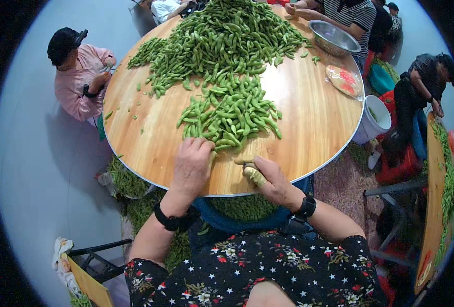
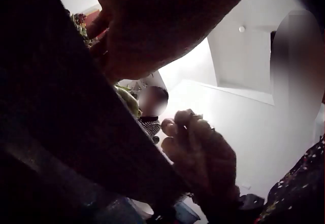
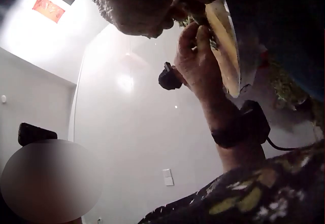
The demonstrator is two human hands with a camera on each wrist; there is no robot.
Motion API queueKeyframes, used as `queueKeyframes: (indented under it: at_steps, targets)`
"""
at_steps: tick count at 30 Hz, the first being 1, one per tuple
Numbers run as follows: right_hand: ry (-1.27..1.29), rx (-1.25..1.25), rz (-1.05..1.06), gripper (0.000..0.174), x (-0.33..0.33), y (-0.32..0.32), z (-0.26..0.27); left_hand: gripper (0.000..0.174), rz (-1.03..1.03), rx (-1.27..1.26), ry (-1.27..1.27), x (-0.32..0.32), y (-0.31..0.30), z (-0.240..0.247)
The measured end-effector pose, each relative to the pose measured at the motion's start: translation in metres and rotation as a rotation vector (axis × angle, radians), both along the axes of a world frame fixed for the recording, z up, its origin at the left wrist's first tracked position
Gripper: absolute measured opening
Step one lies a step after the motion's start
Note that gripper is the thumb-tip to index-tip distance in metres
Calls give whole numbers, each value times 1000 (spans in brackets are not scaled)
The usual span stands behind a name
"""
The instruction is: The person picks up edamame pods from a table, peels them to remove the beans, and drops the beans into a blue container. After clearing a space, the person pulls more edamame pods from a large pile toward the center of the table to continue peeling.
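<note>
In the head view my left hand point(image 1: 192, 162) bends its fingers down at the near end of a small heap of green soybean pods point(image 1: 232, 115). I cannot tell whether a pod is between its fingertips. In the right wrist view, that left hand point(image 3: 198, 64) has thumb and finger close together. To its right, at the table's near edge, my right hand point(image 1: 274, 180) bends its fingers loosely. Yellowish coverings point(image 1: 256, 176) show on its fingertips, with a dark gap between thumb and finger. The left wrist view shows the right hand point(image 2: 203, 153) dark against the wall.
A large pod mound point(image 1: 227, 36) covers the far part of the round wooden table point(image 1: 308, 128). At right are a metal bowl point(image 1: 334, 37), a plastic packet point(image 1: 343, 79) and a white bucket point(image 1: 374, 120). A person in pink point(image 1: 78, 77) sits at left; others sit farther back.
</note>
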State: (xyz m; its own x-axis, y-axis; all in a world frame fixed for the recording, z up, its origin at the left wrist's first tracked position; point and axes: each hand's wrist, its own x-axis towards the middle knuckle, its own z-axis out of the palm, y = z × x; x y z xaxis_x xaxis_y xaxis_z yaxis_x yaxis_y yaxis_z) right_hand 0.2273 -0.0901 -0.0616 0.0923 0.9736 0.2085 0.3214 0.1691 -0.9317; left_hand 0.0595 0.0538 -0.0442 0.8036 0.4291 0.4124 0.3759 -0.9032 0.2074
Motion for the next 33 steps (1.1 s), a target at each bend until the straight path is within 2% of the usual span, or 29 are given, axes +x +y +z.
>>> queueKeyframes:
  at_steps: [1,3,5,8,9,15,19,21,22,24,25,26,27,28,29,30,32,33]
  targets:
    - [0,0,-3,30,0,0,3,20,19,-49,-56,0,-5,0]
    - [231,-210,11,30,-2,0,13,20,30,-99,-108,2,-18,2]
    - [329,-251,51,30,-2,2,10,21,19,-696,-322,5,-37,4]
    - [461,-285,87,29,-6,2,10,25,-18,-799,-310,7,-49,11]
    - [501,-280,80,28,-7,2,11,30,-39,-721,-341,9,-51,5]
    - [768,-341,81,23,-8,-3,22,33,-126,-542,-419,12,-51,0]
    - [713,-329,66,23,-7,-3,21,35,-70,-706,-361,11,-56,7]
    - [594,-245,72,23,-7,-4,19,40,-166,-348,-394,12,-55,6]
    - [596,-244,71,23,-7,-3,14,40,-167,-349,-392,10,-58,4]
    - [369,20,98,23,-8,-3,7,43,-162,-167,-311,4,-68,0]
    - [373,18,96,23,-9,-6,10,41,-202,-142,-414,8,-67,-6]
    - [675,-198,120,22,-9,-10,16,41,-206,-146,-410,7,-69,-6]
    - [973,-414,142,22,-8,-12,21,40,-142,-473,-407,6,-71,-7]
    - [976,-413,136,22,-7,-11,18,39,-72,-799,-394,5,-73,-8]
    - [1109,-441,189,22,-4,-8,11,38,-85,-1216,-474,2,-71,-17]
    - [1242,-466,243,22,-2,-6,6,38,-89,-1218,-470,3,-69,-17]
    - [1275,-474,272,21,3,-5,2,37,-161,-1886,-632,7,-64,-17]
    - [1276,-491,311,20,6,-5,1,36,-156,-1958,-606,6,-63,-15]
